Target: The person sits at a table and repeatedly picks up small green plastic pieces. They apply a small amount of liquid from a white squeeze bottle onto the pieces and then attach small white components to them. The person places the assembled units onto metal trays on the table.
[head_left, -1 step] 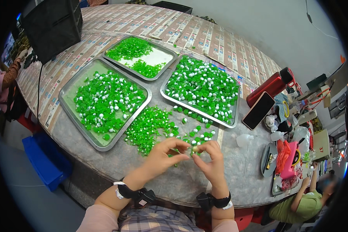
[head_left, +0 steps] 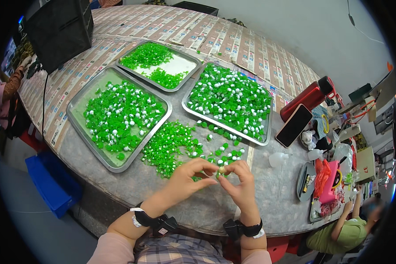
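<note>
Above the grey cloth on the table, my left hand and my right hand meet fingertip to fingertip. Between them is a small pale and green piece, pinched by my right thumb and fingers. The thumb and fingers of my left hand curve in against it; whether they also grip it is too small to tell. Just beyond my left hand spreads a pile of small green pieces. Several green and white ball-like pieces lie loose beyond my right hand.
Metal trays of green and white pieces stand at left and right, with a third tray behind. A phone, red flask and pink item are at right. A blue bin stands lower left; a person sits lower right.
My left hand has shifted slightly right, its fingertips closing in on the small piece at my right fingertips. The trays and piles stay put.
</note>
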`<state>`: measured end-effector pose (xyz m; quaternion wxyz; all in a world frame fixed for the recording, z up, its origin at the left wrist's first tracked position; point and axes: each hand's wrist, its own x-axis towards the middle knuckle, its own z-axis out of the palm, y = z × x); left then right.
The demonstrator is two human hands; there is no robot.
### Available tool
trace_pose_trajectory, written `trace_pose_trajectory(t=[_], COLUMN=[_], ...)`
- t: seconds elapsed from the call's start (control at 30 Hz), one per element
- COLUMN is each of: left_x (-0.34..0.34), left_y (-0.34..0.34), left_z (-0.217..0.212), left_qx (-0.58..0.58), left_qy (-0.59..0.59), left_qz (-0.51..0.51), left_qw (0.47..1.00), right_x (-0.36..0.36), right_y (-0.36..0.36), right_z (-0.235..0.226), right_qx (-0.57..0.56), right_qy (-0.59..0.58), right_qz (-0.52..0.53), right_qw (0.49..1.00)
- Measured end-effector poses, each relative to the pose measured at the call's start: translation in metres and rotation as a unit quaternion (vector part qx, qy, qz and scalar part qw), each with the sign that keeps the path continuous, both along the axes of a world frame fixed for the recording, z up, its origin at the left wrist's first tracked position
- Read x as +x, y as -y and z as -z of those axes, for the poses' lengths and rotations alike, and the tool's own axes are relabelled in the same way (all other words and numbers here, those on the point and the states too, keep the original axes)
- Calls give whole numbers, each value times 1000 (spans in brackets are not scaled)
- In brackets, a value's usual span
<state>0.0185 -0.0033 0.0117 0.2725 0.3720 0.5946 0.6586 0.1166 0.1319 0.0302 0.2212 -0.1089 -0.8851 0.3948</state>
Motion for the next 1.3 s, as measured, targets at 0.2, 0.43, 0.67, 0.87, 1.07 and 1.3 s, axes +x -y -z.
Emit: trace_pose_trajectory(t=[0.2, 0.43, 0.67, 0.87, 1.07, 1.3], left_x=[2, 6, 8, 6, 3, -4], left_y=[-4, -7, -9, -1, -7, -4], left_z=[-3, -1, -5, 2, 7, 8], left_qx=[38, 11, 3, 0, 50, 17], left_qy=[-77, -247, -315, 92, 197, 371], left_qz=[-65, -110, -90, -39, -27, 33], left_qw=[994, 963, 945, 995, 979, 928], right_x=[2, 1, 7, 38, 61, 47], right_y=[10, 9, 1, -69, -132, -107], right_z=[0, -2, 7, 8, 42, 15], right_qx=[-52, -64, -192, -3, 97, -153], right_qy=[-32, -44, -20, -254, -35, -157], right_qz=[19, 8, 13, 324, 448, 295], right_qw=[998, 997, 981, 911, 888, 930])
